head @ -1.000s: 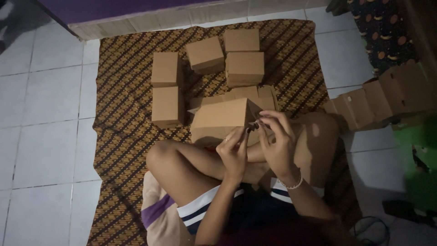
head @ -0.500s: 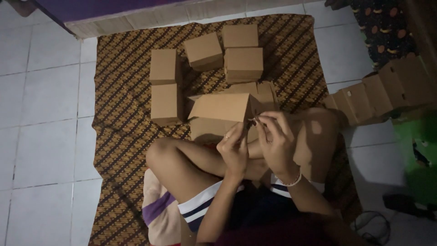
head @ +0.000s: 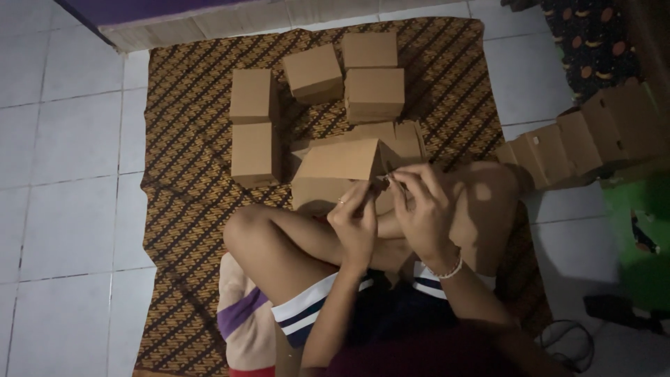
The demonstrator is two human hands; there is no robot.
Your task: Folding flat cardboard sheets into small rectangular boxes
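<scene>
1. The fingers of the left hand [head: 356, 222] are pinched together on the edge of a brown cardboard box [head: 338, 167]. A thin ring sits on one finger.
2. The fingers of the right hand [head: 421, 209] are pinched on the same box, at its flap, right beside the left fingers. The two hands almost touch. A pale bracelet [head: 448, 269] goes round the right wrist.
3. The box is in front of both hands, above the person's crossed legs. Its lid is tilted.
4. Just behind the fingers lie flat, unfolded cardboard pieces [head: 394, 139].
5. Farther away from the fingers, five closed boxes [head: 373, 94] stand on a brown patterned cloth [head: 181, 202] on the white tiled floor [head: 63, 181].
6. Off to the right of the fingers, a row of more boxes [head: 586, 139] stands on the floor.
</scene>
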